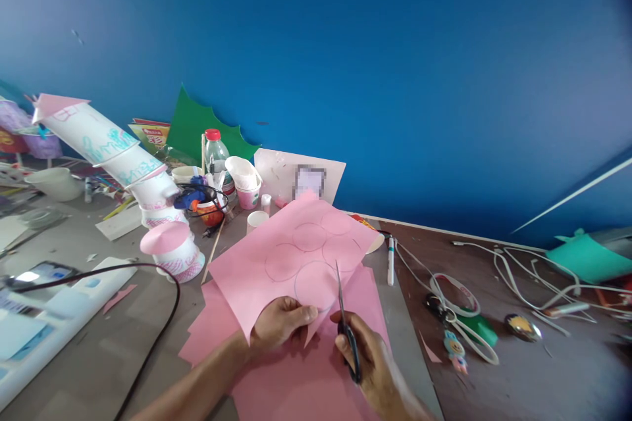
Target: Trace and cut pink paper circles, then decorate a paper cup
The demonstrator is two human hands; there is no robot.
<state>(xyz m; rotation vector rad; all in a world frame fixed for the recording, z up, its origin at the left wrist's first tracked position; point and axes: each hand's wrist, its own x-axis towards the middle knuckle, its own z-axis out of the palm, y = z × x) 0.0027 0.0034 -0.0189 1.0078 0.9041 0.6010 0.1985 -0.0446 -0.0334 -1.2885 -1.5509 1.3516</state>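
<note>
Left hand [279, 323] gripping pink sheet [241, 276], right hand [375, 358] holding scissors [352, 345] near table's [405, 335] right edge; lower edge showing cuts, most circles [288, 263] lying uncut.

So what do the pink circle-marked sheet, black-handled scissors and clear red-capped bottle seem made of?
Pink sheet: matte paper or thin card; crisp cut edges, no shine.
Black-handled scissors: likely metal blades, thin and grey; handles probably plastic, smooth and black.
Red-capped bottle: glossy plastic or glass; see-through with highlights.
</note>
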